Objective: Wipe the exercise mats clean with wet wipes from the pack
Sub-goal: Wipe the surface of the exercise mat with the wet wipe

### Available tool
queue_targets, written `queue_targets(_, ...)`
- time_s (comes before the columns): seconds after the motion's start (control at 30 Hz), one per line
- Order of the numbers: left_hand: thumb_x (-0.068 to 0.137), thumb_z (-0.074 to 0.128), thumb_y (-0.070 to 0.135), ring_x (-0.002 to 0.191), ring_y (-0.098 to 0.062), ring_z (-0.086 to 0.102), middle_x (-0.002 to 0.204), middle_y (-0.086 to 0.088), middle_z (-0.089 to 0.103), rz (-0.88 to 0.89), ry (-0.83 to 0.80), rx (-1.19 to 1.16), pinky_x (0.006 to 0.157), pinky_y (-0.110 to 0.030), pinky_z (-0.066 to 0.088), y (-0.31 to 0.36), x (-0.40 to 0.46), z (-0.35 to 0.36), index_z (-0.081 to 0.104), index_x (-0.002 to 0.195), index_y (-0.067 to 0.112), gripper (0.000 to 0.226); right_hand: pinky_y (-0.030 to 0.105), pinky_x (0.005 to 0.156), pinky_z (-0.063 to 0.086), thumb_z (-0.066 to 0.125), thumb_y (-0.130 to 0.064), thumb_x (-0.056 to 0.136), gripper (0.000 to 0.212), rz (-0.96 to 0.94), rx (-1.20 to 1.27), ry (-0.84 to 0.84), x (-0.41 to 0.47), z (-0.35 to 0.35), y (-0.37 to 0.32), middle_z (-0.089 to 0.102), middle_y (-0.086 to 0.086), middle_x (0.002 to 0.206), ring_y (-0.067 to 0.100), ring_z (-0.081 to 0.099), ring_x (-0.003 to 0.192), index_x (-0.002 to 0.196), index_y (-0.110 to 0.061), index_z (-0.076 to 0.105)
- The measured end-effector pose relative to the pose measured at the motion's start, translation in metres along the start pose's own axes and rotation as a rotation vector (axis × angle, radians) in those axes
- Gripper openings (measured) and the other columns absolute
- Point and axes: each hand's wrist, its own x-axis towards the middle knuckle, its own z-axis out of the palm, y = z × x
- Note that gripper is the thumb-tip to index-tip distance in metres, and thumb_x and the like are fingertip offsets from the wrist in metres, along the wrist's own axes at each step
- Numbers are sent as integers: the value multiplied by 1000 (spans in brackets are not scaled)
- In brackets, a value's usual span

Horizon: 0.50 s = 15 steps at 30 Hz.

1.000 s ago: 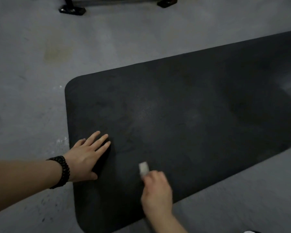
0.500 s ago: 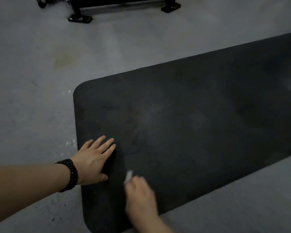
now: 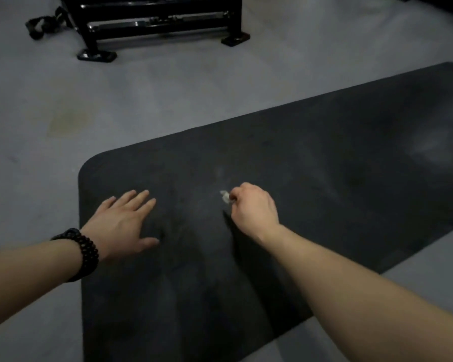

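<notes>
Person: both forearms bare, no sleeves visible. Left wrist: black beaded bracelet (image 3: 82, 253), several strands of round glossy beads. Right wrist: nothing worn.

Your right hand (image 3: 254, 207) covers most of the wipe (image 3: 225, 197); only a small blurred scrap shows. The mat (image 3: 324, 192) runs off the right and bottom edges. Rack (image 3: 152, 19) top is cropped, and the black strap (image 3: 41, 24) beside it is too dark to identify.
</notes>
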Motion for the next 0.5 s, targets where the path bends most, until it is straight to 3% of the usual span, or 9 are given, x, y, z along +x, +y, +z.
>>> queue_targets(0.2,93,42,75,157,-20,-5,171,1,-6,36,135,54,127,-45,5,33,46,-75,0,163,26,96,32,68,39,49,-15,89,23,13,-46,45,45,-34,27,59,1,102,26,59,93,105,-19,66)
queue_targets(0.33,95,39,72,157,-21,-2,171,0,-1,78,262,130,127,-48,3,44,61,-136,3,163,24,91,32,75,35,49,-16,89,21,-58,-135,147,60,-64,34,61,-1,93,22,56,90,99,-19,66)
queue_targets(0.5,97,33,70,157,-22,-5,171,0,-1,85,226,112,126,-50,0,51,31,-207,2,163,26,86,32,71,26,51,-15,89,17,-48,-162,159,50,-146,33,60,0,82,22,53,80,89,-17,67)
